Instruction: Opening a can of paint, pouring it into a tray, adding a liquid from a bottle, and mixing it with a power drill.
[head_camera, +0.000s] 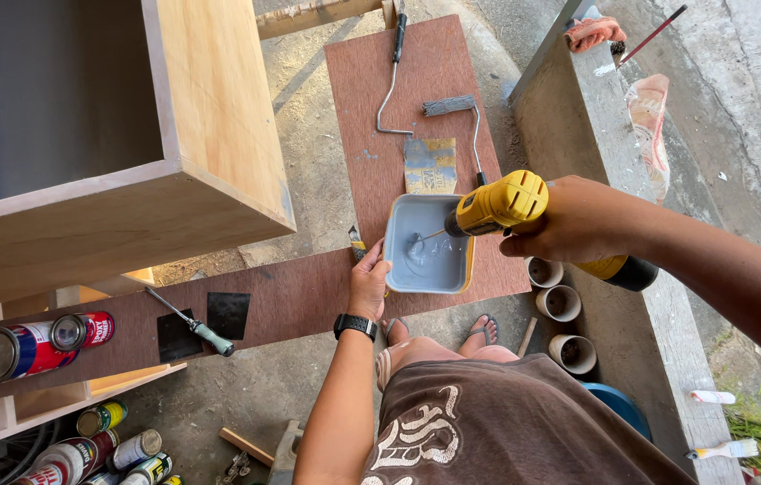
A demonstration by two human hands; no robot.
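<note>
Drill (495,205) bit tip hidden in tray (426,244) paint.
</note>
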